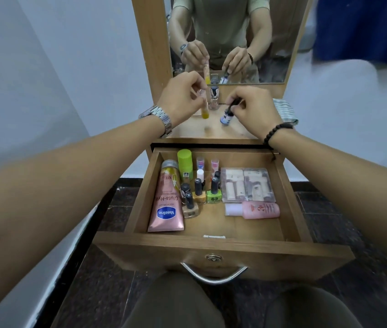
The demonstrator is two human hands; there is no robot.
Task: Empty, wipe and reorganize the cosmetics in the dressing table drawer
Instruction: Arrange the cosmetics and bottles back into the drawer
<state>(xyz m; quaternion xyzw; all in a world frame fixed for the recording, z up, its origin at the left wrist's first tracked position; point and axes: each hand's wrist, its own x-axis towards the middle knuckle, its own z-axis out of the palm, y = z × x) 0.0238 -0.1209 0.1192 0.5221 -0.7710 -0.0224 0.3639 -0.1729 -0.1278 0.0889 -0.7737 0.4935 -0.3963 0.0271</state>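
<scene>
Head view: both arms reach forward over the open drawer (pixel 202 242) to the bench (pixel 230 131) top in front of the mirror (pixel 277 43).

The left hand (pixel 178 100), with a metal watch (pixel 159 117) on its wrist, holds a slim tube (pixel 204 107) with a yellow lower end. Its fingers (pixel 196 87) are pinched narrow around the tube's upper part, and the tube hangs nearly upright with its yellow end just above or at the bench; contact cannot be told.

The right hand (pixel 251 110), with a dark bead bracelet (pixel 276 131), holds a small blue-labelled bottle (pixel 225 116) by its dark cap, fingers closed on the cap. The bottle is tilted, its base low near the bench.

Between the two hands, a clear bottle (pixel 214 100) with a dark cap stands upright on the bench near the mirror. A striped cloth (pixel 284 111) lies at the bench's right edge.

The drawer is pulled out, and cosmetics remain inside. A pink Vaseline tube (pixel 167 200) lies along the left wall. Beside it stand a green container (pixel 184 162), several nail polish bottles (pixel 214 192) and two small clear-capped tubes (pixel 207 162) toward the back. A clear packet (pixel 246 184) lies at right, and a pink bottle (pixel 256 210) lies on its side in front of it. The drawer's front part is bare wood.
</scene>
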